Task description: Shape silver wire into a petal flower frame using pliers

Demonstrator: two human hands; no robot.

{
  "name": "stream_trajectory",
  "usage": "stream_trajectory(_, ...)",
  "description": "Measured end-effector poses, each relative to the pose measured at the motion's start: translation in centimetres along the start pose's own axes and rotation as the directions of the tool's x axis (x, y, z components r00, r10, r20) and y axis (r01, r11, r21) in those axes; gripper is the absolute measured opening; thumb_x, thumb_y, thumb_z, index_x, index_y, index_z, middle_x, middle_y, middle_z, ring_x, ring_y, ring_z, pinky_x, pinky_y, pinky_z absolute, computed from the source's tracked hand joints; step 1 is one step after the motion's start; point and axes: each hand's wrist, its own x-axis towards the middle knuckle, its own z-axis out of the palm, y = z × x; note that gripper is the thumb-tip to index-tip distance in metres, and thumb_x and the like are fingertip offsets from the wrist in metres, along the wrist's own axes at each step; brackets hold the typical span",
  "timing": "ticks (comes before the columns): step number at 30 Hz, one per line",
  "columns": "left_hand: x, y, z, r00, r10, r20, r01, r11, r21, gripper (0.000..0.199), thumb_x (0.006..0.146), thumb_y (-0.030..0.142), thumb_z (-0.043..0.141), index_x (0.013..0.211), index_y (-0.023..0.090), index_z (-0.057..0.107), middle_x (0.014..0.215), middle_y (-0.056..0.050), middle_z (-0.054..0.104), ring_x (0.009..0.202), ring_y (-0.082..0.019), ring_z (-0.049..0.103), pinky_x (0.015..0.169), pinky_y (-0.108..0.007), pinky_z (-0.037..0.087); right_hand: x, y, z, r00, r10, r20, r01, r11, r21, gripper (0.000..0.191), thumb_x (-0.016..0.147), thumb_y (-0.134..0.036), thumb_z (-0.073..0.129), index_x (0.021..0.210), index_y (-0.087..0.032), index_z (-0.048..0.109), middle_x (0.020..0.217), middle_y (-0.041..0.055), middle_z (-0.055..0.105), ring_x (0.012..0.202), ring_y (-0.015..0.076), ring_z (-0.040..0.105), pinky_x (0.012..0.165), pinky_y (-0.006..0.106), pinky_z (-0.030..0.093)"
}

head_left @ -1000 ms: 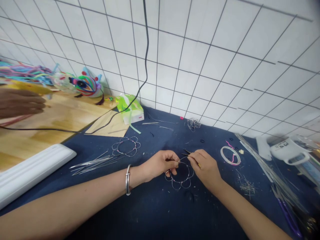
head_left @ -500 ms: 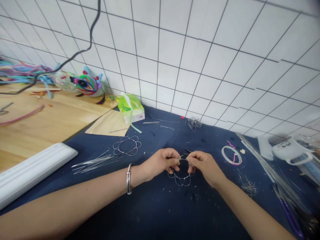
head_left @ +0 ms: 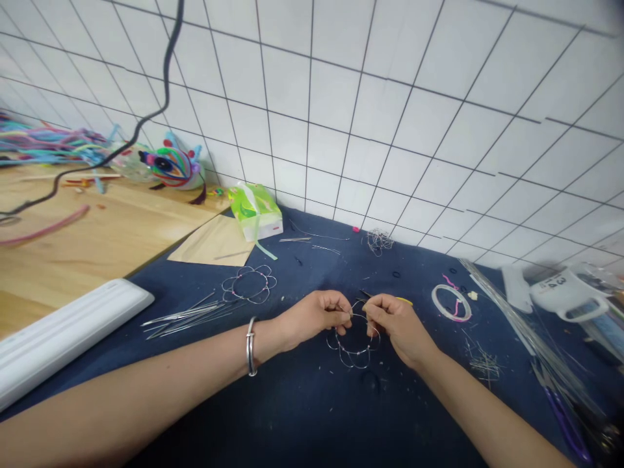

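White wall (head_left: 370, 104) with a dark grid: stands behind the table (head_left: 292, 422). The table shows a dark blue surface in front and bare wood at the left.

White elongated unit (head_left: 73, 335): lies at the left, over the edge of the blue surface. Bundle of long wires (head_left: 517, 313): lies at the right, near a white mug (head_left: 565, 292).

Tan sheet (head_left: 209, 244): flat, next to a green and white tissue pack (head_left: 254, 207).

Hands, 2 observed, both grasping. Left hand (head_left: 319, 317): silver bracelet (head_left: 250, 348) at the wrist; thumb and fingers pinch the upper left of the petalled wire ring (head_left: 357, 353). Right hand (head_left: 396, 320): pinches the same piece at its upper right. The ring is between the hands, loops outward, small pink beads along it; whether it touches the table cannot be told.

Purple-handled scissors (head_left: 560, 413): at the far right, beside the wires. Yellow-handled tool (head_left: 404, 301): just behind the right hand, partly hidden by it.

Second wire ring (head_left: 235, 294): lies left of the hands, 1 end of a pile of straight wires (head_left: 188, 317) close by. White coil (head_left: 433, 303): right of the hands. Wire tangle (head_left: 379, 242): near the wall. Pink piece (head_left: 355, 229): smallest item noted, near the tangle
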Motion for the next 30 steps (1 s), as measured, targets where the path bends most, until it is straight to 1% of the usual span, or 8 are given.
stream_trajectory(3, 0.0, -0.1, 0.1, 1.0, -0.02, 0.01, 0.02, 1.0, 0.016, 0.009, 0.076, 0.02, 0.055, 0.084, 0.014, 0.055, 0.076, -0.002, 0.062, 0.064, -0.012, 0.058, 0.063, -0.026, 0.043, -0.1, 0.0, 0.2, 1.0, -0.01, -0.013, 0.01, 1.0, 0.008, 0.018, 0.08, -0.034, 0.055, 0.076, -0.016, 0.055, 0.057, -0.002, 0.055, 0.054, 0.0109, 0.054, 0.055, 0.024, 0.039)
stream_trajectory(7, 0.0, 0.1, 0.0, 0.999, -0.034, -0.017, 0.035, 0.998, 0.06, 0.011, 0.077, 0.022, 0.053, 0.085, 0.015, 0.055, 0.077, -0.002, 0.062, 0.066, -0.011, 0.058, 0.059, -0.023, 0.041, -0.1, -0.1, 0.3, 1.0, 0.015, -0.005, -0.015, 0.999, 0.034, 0.018, 0.079, -0.034, 0.055, 0.077, -0.017, 0.054, 0.058, -0.0021, 0.056, 0.054, 0.0106, 0.053, 0.054, 0.023, 0.039)
stream_trajectory(9, 0.0, 0.1, 0.0, 0.999, -0.038, -0.036, 0.041, 0.994, 0.098, 0.012, 0.077, 0.023, 0.053, 0.086, 0.016, 0.056, 0.076, -0.002, 0.06, 0.067, -0.011, 0.057, 0.057, -0.022, 0.04, 0.0, -0.1, 0.2, 1.0, 0.015, 0.003, -0.015, 1.0, 0.015, 0.017, 0.08, -0.034, 0.054, 0.078, -0.017, 0.054, 0.057, -0.0021, 0.056, 0.053, 0.01, 0.051, 0.054, 0.023, 0.038)
stream_trajectory(13, 0.1, 0.2, -0.3, 0.997, -0.027, -0.067, 0.039, 0.982, 0.185, 0.016, 0.075, 0.028, 0.056, 0.086, 0.017, 0.059, 0.073, 0.0, 0.055, 0.062, -0.01, 0.05, 0.053, -0.021, 0.039, 0.0, -0.1, 0.0, 1.0, -0.002, 0.012, 0.003, 0.999, -0.054, 0.017, 0.081, -0.034, 0.053, 0.077, -0.017, 0.054, 0.054, -0.0029, 0.055, 0.05, 0.0089, 0.047, 0.052, 0.023, 0.037)
stream_trajectory(16, 0.0, 0.4, -0.4, 0.998, -0.021, -0.057, 0.033, 0.974, 0.223, 0.02, 0.076, 0.034, 0.056, 0.086, 0.018, 0.061, 0.076, 0.0, 0.055, 0.061, -0.01, 0.047, 0.052, -0.021, 0.038, -0.1, -0.2, 0.0, 1.0, -0.002, 0.014, 0.003, 0.996, -0.092, 0.017, 0.081, -0.034, 0.052, 0.078, -0.018, 0.054, 0.054, -0.0035, 0.054, 0.049, 0.0087, 0.046, 0.052, 0.022, 0.037)
stream_trajectory(19, 0.0, 0.6, -0.3, 0.999, -0.019, -0.049, 0.029, 0.973, 0.228, 0.023, 0.077, 0.038, 0.053, 0.085, 0.018, 0.062, 0.074, 0.0, 0.055, 0.06, -0.009, 0.045, 0.052, -0.02, 0.036, -0.2, -0.2, 0.2, 1.0, 0.003, 0.029, -0.001, 0.995, -0.099, 0.015, 0.081, -0.033, 0.051, 0.078, -0.018, 0.054, 0.055, -0.0038, 0.053, 0.05, 0.0089, 0.047, 0.053, 0.023, 0.038)
stream_trajectory(25, 0.1, 0.7, -0.1, 0.998, 0.027, -0.065, -0.011, 0.975, 0.223, 0.013, 0.073, 0.027, 0.058, 0.078, 0.016, 0.062, 0.065, 0.002, 0.052, 0.057, -0.008, 0.041, 0.053, -0.02, 0.033, -0.2, -0.1, 0.7, 0.999, 0.004, 0.036, -0.001, 0.997, -0.074, 0.014, 0.079, -0.031, 0.053, 0.075, -0.018, 0.055, 0.055, -0.0041, 0.052, 0.05, 0.0086, 0.046, 0.052, 0.022, 0.038)
stream_trajectory(30, 0.2, 0.2, 0.0, 0.997, 0.03, -0.066, -0.016, 0.978, 0.21, 0.011, 0.072, 0.025, 0.059, 0.076, 0.015, 0.061, 0.064, 0.002, 0.052, 0.057, -0.008, 0.043, 0.054, -0.02, 0.034, -0.4, 0.2, 1.2, 1.0, -0.018, -0.024, 0.016, 0.997, -0.076, 0.015, 0.079, -0.031, 0.053, 0.074, -0.018, 0.055, 0.055, -0.0032, 0.054, 0.052, 0.0094, 0.048, 0.053, 0.023, 0.038)
